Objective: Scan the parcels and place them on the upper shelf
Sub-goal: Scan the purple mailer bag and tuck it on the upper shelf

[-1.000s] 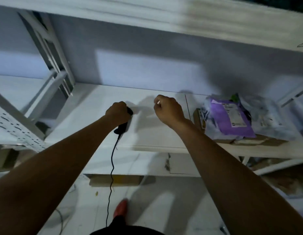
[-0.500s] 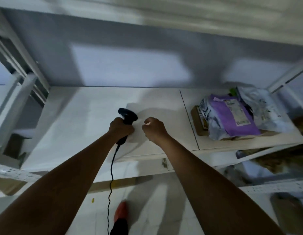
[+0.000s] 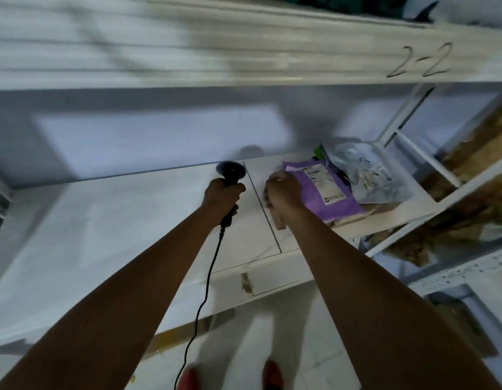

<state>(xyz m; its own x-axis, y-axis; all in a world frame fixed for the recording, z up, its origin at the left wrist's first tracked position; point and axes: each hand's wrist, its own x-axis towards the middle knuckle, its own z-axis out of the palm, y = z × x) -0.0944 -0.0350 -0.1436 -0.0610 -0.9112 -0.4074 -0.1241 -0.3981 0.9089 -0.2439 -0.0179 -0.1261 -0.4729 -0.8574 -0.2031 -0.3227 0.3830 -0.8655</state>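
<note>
The right hand [image 3: 283, 190] has left the bare middle of the shelf and moved right, now at the purple parcel's [image 3: 332, 192] left edge. The left hand [image 3: 223, 192] has tipped the scanner [image 3: 230, 171] upright, head above the fist. A beam [image 3: 244, 52] marked "2-2" has come into view.

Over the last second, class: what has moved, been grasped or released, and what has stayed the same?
The right hand moved right, from the bare shelf to the left edge of the purple parcel; whether it has a grip yet is unclear. The left hand still holds the scanner. The parcel itself has not moved.
</note>
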